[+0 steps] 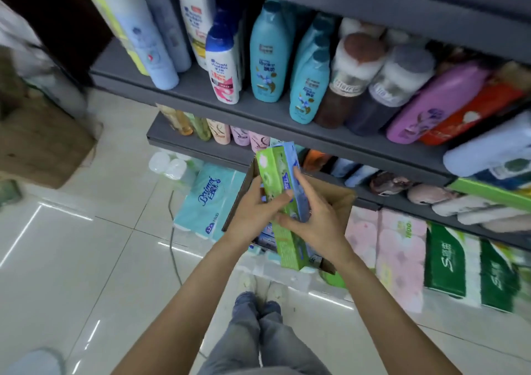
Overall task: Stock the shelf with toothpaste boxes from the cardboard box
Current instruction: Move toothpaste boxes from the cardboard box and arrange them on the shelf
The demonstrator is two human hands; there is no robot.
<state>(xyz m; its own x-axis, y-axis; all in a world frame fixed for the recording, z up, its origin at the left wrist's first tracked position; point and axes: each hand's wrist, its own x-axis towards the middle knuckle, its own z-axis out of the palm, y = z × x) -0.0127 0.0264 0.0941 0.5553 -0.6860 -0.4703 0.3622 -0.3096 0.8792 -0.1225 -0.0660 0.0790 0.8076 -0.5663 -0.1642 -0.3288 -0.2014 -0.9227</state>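
I see the grey shelf (201, 94) filling the upper part of the view, with shampoo bottles (265, 55) standing in rows on it, and a lower shelf board (402, 202) with more products. On the tiled floor (86, 245) stand packs of toilet paper (207, 196) and, at the far left, a brown carton (43, 144). The open cardboard box (342, 202) is below the hands, just before the lower shelf. Above it I see the toothpaste boxes (275, 179), green and blue, held together as a small stack. The left hand (255, 210) grips the stack from the left side, thumb curled on the front. The right hand (313, 219) grips it from the right, fingers curled round the blue edge.
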